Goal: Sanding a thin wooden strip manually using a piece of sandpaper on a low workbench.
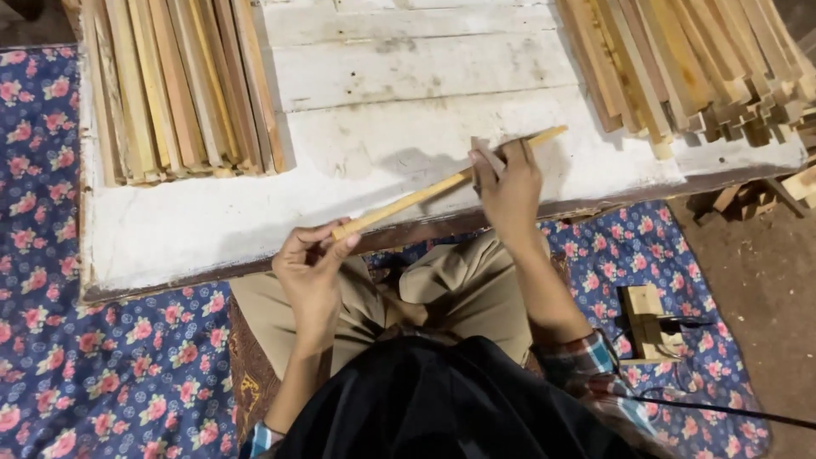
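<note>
Head view: left hand (310, 263) pinches a thin wooden stick (442, 187) steady over the white counter (212, 221); right hand (510, 187) closes its grip on a small pad, apparently rubbing it.

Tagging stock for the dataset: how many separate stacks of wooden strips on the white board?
2. One stack lies at the board's far left, the other at its far right, partly cut off by the frame edge; more may sit outside the view.

Slat stacks (183, 85) and (688, 64) left and right on the board (212, 229), floral cloth (102, 357) beneath
</note>
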